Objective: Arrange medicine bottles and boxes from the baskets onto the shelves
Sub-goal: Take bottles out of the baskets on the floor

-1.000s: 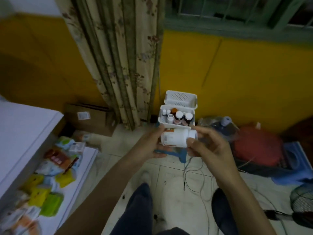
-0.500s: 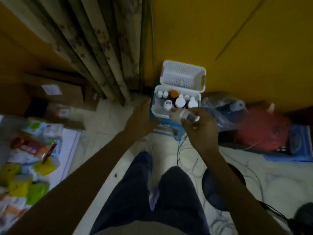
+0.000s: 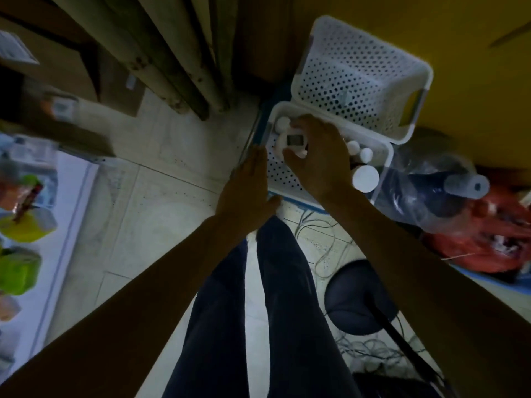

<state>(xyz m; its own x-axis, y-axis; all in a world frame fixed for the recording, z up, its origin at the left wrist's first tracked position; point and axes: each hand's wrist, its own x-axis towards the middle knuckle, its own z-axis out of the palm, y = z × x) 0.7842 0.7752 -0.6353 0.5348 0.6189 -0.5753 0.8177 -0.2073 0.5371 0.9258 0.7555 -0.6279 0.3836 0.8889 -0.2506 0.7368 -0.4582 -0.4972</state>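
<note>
A white medicine bottle [image 3: 290,141] is gripped from above by the right hand [image 3: 319,159], down inside the near basket [image 3: 388,160], probably to be lifted straight out. The basket's left wall looks to be steadied by the flat, straight-fingered left hand [image 3: 248,185]. Other white-capped bottles [image 3: 365,178] are crowded just beside it, and the shelf [image 3: 71,214] is well off left.

Dim overall, forearms [image 3: 143,311] and legs [image 3: 218,326] nearly black. White basket [image 3: 359,76] is brightest. Left-side packets [image 3: 20,222] motion-blurred; wide-angle bending at edges.
</note>
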